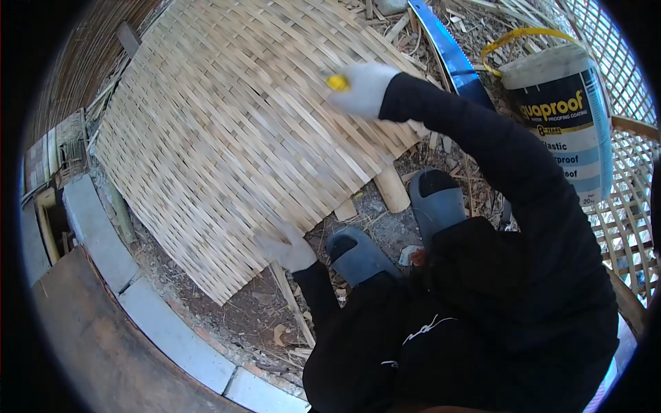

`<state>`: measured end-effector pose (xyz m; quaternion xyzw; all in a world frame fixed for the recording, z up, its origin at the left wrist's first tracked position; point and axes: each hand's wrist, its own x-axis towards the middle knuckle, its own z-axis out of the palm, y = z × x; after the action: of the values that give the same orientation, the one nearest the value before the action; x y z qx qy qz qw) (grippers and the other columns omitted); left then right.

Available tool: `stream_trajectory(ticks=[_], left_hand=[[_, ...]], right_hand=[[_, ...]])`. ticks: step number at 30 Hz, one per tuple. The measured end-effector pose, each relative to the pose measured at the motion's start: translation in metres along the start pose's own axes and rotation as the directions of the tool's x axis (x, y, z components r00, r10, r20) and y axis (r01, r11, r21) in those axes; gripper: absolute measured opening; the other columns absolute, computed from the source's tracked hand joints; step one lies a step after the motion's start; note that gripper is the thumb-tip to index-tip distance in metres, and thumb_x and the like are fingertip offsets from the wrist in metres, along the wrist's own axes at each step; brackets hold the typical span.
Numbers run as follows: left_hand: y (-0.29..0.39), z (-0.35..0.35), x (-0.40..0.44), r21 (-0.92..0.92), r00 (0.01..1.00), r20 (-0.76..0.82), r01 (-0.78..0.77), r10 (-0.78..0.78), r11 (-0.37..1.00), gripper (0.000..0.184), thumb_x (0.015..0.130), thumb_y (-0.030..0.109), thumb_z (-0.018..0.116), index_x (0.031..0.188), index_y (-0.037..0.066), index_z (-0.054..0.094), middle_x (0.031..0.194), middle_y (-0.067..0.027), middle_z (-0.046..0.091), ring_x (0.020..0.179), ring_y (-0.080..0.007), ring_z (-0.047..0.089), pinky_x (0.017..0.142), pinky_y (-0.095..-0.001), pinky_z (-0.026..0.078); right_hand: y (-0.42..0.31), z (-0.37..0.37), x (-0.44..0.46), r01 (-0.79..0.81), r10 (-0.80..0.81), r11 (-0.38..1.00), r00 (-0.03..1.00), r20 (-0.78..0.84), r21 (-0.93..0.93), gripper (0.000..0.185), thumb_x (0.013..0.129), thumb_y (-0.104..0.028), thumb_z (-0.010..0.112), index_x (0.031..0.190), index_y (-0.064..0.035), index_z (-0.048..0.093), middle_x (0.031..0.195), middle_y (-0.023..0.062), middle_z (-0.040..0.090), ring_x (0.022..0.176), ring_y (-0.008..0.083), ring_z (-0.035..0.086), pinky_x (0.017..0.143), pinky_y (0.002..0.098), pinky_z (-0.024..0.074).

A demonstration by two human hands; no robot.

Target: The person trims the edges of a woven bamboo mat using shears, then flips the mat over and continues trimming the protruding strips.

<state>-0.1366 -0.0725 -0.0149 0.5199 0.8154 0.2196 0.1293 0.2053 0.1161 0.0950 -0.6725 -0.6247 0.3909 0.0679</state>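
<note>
A large woven bamboo mat (227, 131) lies spread out in front of me, its strips crossing in a tight pattern. My right hand (365, 89), in a pale glove, is over the mat's right part. Its fingers are closed around a small yellow object (338, 82), blurred, so I cannot tell its exact kind. At the mat's near edge is my left hand (289, 249), also gloved. Its fingers reach out over the strips, slightly smeared, apparently resting on them. Below the mat's edge, the end of a bamboo pole (392, 189) sticks out.
A blue handsaw (447, 51) lies at the upper right beside a white waterproofing bucket (558, 117) with a yellow handle. My feet in grey slides (438, 203) stand close to the mat. Pale blocks (175, 341) edge the left, and a bamboo lattice (626, 206) rises on the right.
</note>
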Motion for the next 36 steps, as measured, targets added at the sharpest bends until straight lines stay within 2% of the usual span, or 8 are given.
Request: stream_trajectory(ticks=[3, 4, 7, 10, 15, 18, 33, 36], left_hand=[[0.018, 0.017, 0.008, 0.016, 0.984, 0.129, -0.124, 0.121, 0.992, 0.09, 0.092, 0.043, 0.068, 0.157, -0.003, 0.027, 0.159, -0.0316, 0.027, 0.149, -0.0473, 0.022, 0.121, -0.0576, 0.019], [0.027, 0.017, 0.009, 0.154, 0.973, 0.208, -0.13, 0.097, 0.979, 0.104, 0.086, 0.055, 0.071, 0.16, 0.002, 0.022, 0.161, -0.0337, 0.022, 0.149, -0.0512, 0.019, 0.12, -0.063, 0.014], [0.018, 0.03, 0.006, 0.313, 0.968, 0.248, -0.124, 0.045, 0.942, 0.114, 0.082, 0.064, 0.07, 0.162, 0.005, 0.014, 0.163, -0.036, 0.013, 0.149, -0.0553, 0.014, 0.119, -0.0665, 0.01], [0.001, 0.037, 0.009, 0.292, 0.958, 0.281, -0.143, 0.058, 0.946, 0.119, 0.08, 0.068, 0.069, 0.163, 0.006, 0.01, 0.163, -0.0375, 0.008, 0.149, -0.058, 0.01, 0.12, -0.0655, 0.007], [0.0, 0.037, 0.009, 0.271, 0.959, 0.28, -0.131, 0.052, 0.954, 0.119, 0.079, 0.068, 0.07, 0.163, 0.006, 0.012, 0.163, -0.0385, 0.008, 0.149, -0.0578, 0.009, 0.12, -0.0653, 0.007], [0.003, 0.036, 0.009, 0.275, 0.96, 0.276, -0.12, 0.041, 0.954, 0.119, 0.079, 0.068, 0.07, 0.163, 0.006, 0.013, 0.163, -0.0386, 0.009, 0.149, -0.058, 0.01, 0.12, -0.0654, 0.007], [0.001, 0.038, 0.008, 0.295, 0.963, 0.245, -0.186, 0.114, 0.937, 0.116, 0.081, 0.066, 0.069, 0.162, 0.005, 0.014, 0.162, -0.0389, 0.011, 0.147, -0.0594, 0.012, 0.119, -0.0664, 0.008], [0.0, 0.039, 0.008, 0.296, 0.962, 0.252, -0.178, 0.103, 0.939, 0.116, 0.081, 0.066, 0.069, 0.163, 0.005, 0.013, 0.162, -0.0386, 0.011, 0.148, -0.0595, 0.012, 0.119, -0.0665, 0.007]], right_hand=[[0.027, -0.011, 0.027, -0.157, 0.142, 0.979, 0.983, -0.12, -0.127, 0.056, 0.087, -0.049, 0.058, 0.096, 0.0041, 0.072, 0.087, 0.0255, 0.072, 0.086, 0.0381, 0.073, 0.081, 0.0435, 0.0565], [0.031, -0.013, 0.033, -0.172, 0.156, 0.975, 0.981, -0.119, -0.144, 0.057, 0.086, -0.05, 0.057, 0.097, 0.0041, 0.073, 0.088, 0.0257, 0.072, 0.087, 0.0382, 0.073, 0.081, 0.0436, 0.0564], [0.043, -0.016, 0.05, -0.2, 0.182, 0.962, 0.977, -0.112, -0.188, 0.059, 0.086, -0.051, 0.056, 0.099, 0.0041, 0.074, 0.091, 0.0262, 0.072, 0.088, 0.0388, 0.072, 0.081, 0.044, 0.0562], [0.05, -0.013, 0.061, -0.191, 0.174, 0.955, 0.98, -0.093, -0.226, 0.059, 0.086, -0.05, 0.055, 0.098, 0.004, 0.075, 0.093, 0.0263, 0.072, 0.089, 0.0396, 0.071, 0.082, 0.0444, 0.0559], [0.043, -0.017, 0.062, -0.224, 0.222, 0.934, 0.974, -0.039, -0.278, 0.051, 0.088, -0.041, 0.054, 0.108, 0.0005, 0.074, 0.107, 0.0253, 0.072, 0.101, 0.0388, 0.07, 0.088, 0.0446, 0.0543], [0.048, -0.016, 0.06, -0.172, 0.152, 0.92, 0.985, -0.085, -0.352, 0.054, 0.088, -0.048, 0.054, 0.101, -0.0001, 0.076, 0.098, 0.0239, 0.074, 0.093, 0.0387, 0.072, 0.083, 0.0448, 0.0558], [0.051, -0.022, 0.072, -0.214, 0.177, 0.903, 0.975, -0.13, -0.372, 0.04, 0.091, -0.034, 0.057, 0.11, -0.0038, 0.075, 0.113, 0.0221, 0.073, 0.106, 0.0363, 0.07, 0.09, 0.0459, 0.0549], [0.057, -0.018, 0.076, -0.221, 0.165, 0.905, 0.97, -0.178, -0.365, 0.047, 0.09, -0.042, 0.057, 0.105, -0.0024, 0.076, 0.106, 0.0216, 0.074, 0.099, 0.0365, 0.072, 0.087, 0.044, 0.0565]])
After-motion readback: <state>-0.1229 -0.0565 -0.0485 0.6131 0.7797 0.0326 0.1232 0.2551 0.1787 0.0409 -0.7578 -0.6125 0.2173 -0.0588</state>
